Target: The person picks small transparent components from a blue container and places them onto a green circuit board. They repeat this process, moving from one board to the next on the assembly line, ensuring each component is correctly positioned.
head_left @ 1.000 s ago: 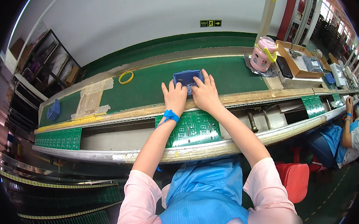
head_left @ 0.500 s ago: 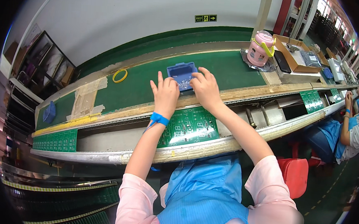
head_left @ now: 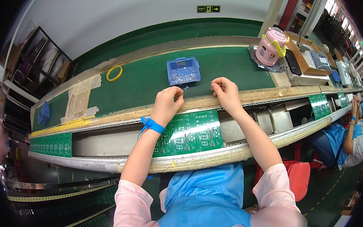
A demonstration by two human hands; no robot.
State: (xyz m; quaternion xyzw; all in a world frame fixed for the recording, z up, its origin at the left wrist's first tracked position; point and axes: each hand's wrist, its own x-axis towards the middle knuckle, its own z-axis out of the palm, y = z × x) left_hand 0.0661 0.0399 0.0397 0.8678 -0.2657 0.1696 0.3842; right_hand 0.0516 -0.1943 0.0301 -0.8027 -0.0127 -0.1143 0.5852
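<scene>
Left hand [head_left: 167, 102]: grip pinched shut at the desk's near edge; anything between the fingertips is too small to tell.
Right hand [head_left: 225, 91]: grip pinched likewise, just right of the left.
Blue tray [head_left: 183, 71]: mid-desk [head_left: 150, 77], just beyond both hands, untouched.
Green circuit board [head_left: 190, 132]: below the desk's near edge, under the wrists.
Yellow ring [head_left: 114, 73]: left of the tray.
Pink jug [head_left: 271, 46]: far right.
</scene>
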